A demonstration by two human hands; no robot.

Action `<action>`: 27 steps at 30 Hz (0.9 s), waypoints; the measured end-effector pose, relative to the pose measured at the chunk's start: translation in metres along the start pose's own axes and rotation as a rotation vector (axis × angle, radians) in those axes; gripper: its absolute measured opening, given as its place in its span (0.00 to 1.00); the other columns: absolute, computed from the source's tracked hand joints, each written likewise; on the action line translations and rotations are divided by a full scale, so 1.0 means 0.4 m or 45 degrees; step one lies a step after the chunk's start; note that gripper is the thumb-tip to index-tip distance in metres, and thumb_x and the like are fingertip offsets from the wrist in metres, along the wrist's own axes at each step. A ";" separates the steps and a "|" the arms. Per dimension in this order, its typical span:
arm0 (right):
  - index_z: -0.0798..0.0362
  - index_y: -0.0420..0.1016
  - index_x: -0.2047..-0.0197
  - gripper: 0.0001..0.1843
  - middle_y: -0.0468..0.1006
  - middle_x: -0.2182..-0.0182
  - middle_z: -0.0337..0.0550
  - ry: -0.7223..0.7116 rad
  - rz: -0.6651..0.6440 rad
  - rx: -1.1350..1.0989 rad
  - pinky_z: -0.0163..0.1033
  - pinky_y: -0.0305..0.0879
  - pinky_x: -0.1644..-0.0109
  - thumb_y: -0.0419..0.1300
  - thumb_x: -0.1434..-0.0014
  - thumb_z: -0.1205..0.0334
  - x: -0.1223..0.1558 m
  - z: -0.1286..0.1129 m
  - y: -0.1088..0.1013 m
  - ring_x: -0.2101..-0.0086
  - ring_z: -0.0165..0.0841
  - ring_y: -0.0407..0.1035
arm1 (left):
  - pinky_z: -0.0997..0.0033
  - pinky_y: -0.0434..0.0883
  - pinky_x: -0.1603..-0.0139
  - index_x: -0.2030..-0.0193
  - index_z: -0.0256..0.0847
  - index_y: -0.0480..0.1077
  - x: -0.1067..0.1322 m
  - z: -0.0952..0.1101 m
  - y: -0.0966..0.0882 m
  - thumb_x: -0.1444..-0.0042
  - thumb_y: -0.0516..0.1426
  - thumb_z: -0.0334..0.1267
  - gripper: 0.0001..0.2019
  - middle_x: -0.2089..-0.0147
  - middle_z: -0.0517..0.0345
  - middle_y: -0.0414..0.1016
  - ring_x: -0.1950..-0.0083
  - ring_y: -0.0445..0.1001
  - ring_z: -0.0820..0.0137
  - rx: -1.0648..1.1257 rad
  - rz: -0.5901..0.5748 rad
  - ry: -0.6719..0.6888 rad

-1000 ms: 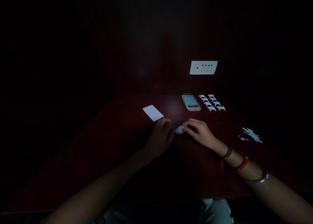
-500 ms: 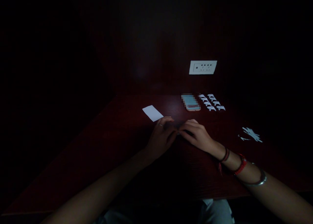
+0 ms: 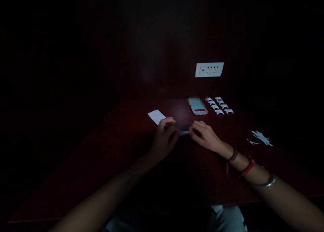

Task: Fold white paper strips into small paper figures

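Dim light, brightest on the far middle of a dark red table (image 3: 101, 157). Two bare hands meet just right of and below centre frame.

Small white paper piece (image 3: 184, 133) lies between the fingertips, seen as a pale, narrow sliver; its ends run in behind the fingers, so full shape and number of layers cannot be told.

Left hand (image 3: 165, 136): thumb and forefinger appear drawn together on the left end of the piece; other fingers loosely curled, ring on one. Fingertips in shadow, exact contact hard to read. Right hand (image 3: 205, 136): thumb and forefinger pinched together at the right end, no gap visible at the tips.

Step in hand, judged from the posture: working the paper between two pinches, likely shaping or pressing an edge. Next move calls for a light, even hold at both ends, the edge kept aligned; thin paper would probably slip or crease askew if one side pulls harder.

Around: white sheet (image 3: 156, 116) flat left of centre, its near corner behind the left hand. Phone (image 3: 198, 107) right of centre, beside two rows of folded white pieces (image 3: 219, 111). Thin white strips (image 3: 263, 138) in a loose heap, mid-right. Wall socket (image 3: 209, 69) upper right of centre.
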State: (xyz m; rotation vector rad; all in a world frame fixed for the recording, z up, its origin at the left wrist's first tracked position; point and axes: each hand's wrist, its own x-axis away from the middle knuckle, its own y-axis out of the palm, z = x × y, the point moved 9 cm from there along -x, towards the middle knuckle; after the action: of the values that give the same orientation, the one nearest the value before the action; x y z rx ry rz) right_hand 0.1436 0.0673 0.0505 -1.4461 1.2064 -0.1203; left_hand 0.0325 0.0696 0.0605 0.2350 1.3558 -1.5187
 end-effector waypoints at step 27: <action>0.53 0.62 0.62 0.15 0.69 0.75 0.35 0.466 -0.061 -0.708 0.34 0.61 0.67 0.58 0.56 0.65 0.028 0.139 0.118 0.74 0.26 0.64 | 0.65 0.60 0.55 0.72 0.38 0.62 0.045 -0.132 0.114 0.46 0.48 0.36 0.07 0.63 0.56 0.61 0.57 0.60 0.68 -0.119 -0.264 -0.322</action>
State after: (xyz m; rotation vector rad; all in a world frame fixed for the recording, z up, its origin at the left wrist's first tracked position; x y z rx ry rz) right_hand 0.1585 0.1076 -0.0095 -1.9977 1.5836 -0.0870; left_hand 0.0353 0.1111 0.0018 -0.1566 1.2729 -1.5897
